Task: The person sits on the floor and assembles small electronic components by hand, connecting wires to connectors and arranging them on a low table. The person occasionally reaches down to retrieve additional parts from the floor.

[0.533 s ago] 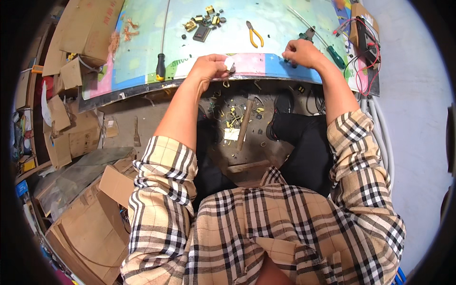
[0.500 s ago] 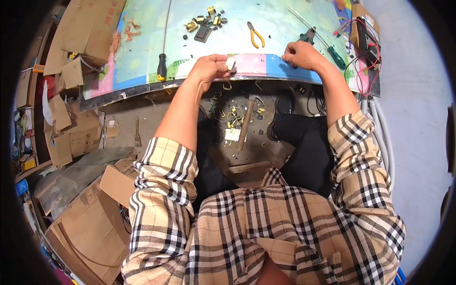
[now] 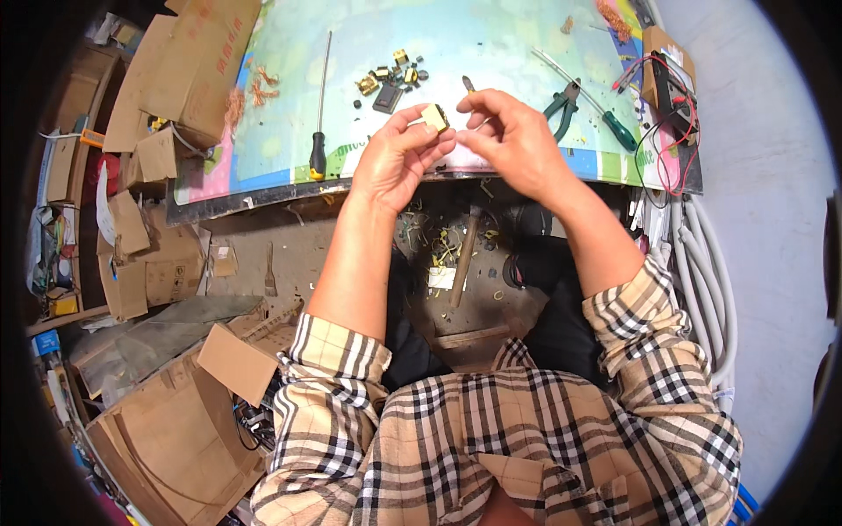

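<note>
- The small part (image 3: pixel 433 117) is a pale yellow, blocky piece with a dark end, raised above the near edge of the table (image 3: pixel 491 39).
- The left hand (image 3: pixel 399 158) pinches it between thumb and fingertips, the other fingers loosely curled.
- The right hand (image 3: pixel 517 140) is just beside it, thumb and forefinger closed together close to the part; whether they grip anything cannot be told.
- A cardboard box (image 3: pixel 197 61) lies at the table's left end, its contents hidden.
- A small box (image 3: pixel 660 42) at the right has red and black wires (image 3: pixel 674 131) beside it.
- More brass-coloured parts (image 3: pixel 390 77) lie loose on the table.
</note>
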Available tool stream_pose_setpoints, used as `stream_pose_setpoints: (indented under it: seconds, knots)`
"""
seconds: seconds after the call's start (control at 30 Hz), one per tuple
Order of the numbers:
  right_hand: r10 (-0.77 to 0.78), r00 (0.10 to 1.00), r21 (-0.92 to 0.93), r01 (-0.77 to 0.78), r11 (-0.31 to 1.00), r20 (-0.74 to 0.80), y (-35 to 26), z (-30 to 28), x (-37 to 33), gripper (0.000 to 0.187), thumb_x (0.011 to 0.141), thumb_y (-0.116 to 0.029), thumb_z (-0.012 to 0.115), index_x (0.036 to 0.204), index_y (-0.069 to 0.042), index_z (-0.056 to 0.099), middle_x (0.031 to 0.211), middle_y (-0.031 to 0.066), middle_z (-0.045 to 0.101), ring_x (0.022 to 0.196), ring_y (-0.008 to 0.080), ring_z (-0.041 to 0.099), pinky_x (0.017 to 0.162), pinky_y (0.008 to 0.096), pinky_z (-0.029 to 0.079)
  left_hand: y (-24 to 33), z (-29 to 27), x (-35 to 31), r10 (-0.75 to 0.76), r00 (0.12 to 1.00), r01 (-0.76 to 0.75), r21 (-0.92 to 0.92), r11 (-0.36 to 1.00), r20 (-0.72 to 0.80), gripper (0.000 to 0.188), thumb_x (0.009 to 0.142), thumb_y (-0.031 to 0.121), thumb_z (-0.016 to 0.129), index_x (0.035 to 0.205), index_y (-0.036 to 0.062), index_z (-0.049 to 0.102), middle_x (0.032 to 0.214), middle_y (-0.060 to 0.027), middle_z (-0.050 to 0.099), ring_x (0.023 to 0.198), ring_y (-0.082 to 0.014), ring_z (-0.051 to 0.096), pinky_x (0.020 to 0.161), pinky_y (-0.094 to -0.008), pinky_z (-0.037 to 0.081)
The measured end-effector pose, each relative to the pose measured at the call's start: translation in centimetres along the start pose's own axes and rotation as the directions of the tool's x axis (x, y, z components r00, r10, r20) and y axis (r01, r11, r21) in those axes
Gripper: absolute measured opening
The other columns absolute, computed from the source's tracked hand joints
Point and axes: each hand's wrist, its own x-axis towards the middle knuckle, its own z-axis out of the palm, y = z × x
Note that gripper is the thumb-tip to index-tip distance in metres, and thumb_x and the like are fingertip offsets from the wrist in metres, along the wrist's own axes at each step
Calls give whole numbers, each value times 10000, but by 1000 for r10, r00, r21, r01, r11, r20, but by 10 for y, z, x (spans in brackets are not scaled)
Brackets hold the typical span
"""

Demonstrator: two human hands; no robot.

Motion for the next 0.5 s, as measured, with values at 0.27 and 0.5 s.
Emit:
stream_pose_setpoints:
  seconds: [0.27,0.5]
  knots:
    - [-64,991,86,75,993,-121,-4,7,6,284,802,-48,674,1081,-9,637,841,76,601,653,110,582,616,262,488,-3,23,-8,232,969,-212,202,956,-81,404,839,-10,673,1210,-36,516,961,-108,650,814,-185,675,763,-286,583]
    - [-27,987,236,64,970,-157,-5,10,8,240,833,8,621,1073,19,636,764,54,620,673,88,600,634,237,493,-4,47,-10,423,906,-386,367,846,-24,375,821,-33,685,1182,-39,584,908,-75,640,779,-147,645,727,-267,541]
